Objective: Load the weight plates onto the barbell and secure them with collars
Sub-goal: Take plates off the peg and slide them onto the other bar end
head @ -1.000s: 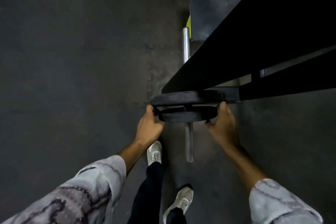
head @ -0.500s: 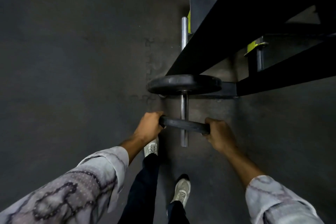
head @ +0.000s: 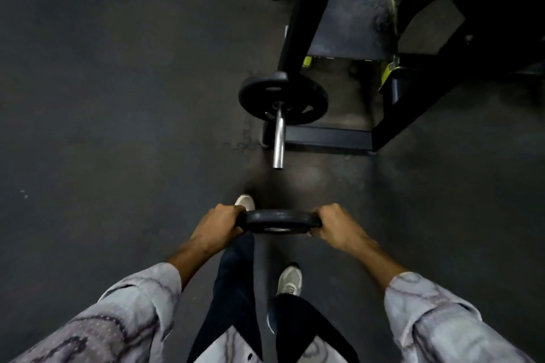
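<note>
A small black weight plate [head: 278,221] hangs in the air in front of me, held flat between both hands. My left hand [head: 218,224] grips its left rim and my right hand [head: 334,224] grips its right rim. Farther ahead the steel barbell sleeve [head: 279,138] points toward me, its end bare. One larger black plate [head: 283,100] sits on the sleeve against the rack. The held plate is off the bar, well short of the sleeve's tip. No collar is visible.
A black rack frame with yellow-green fittings [head: 389,74] stands at the upper right, its base bar [head: 327,137] on the floor beside the sleeve. Dark rubber floor [head: 118,97] spreads to the left. My two white shoes [head: 290,280] stand below the held plate.
The small plate slid back along the sleeve and came off its end; both hands now hold it free of the bar, nearer my body. The view has pulled back from the rack.
</note>
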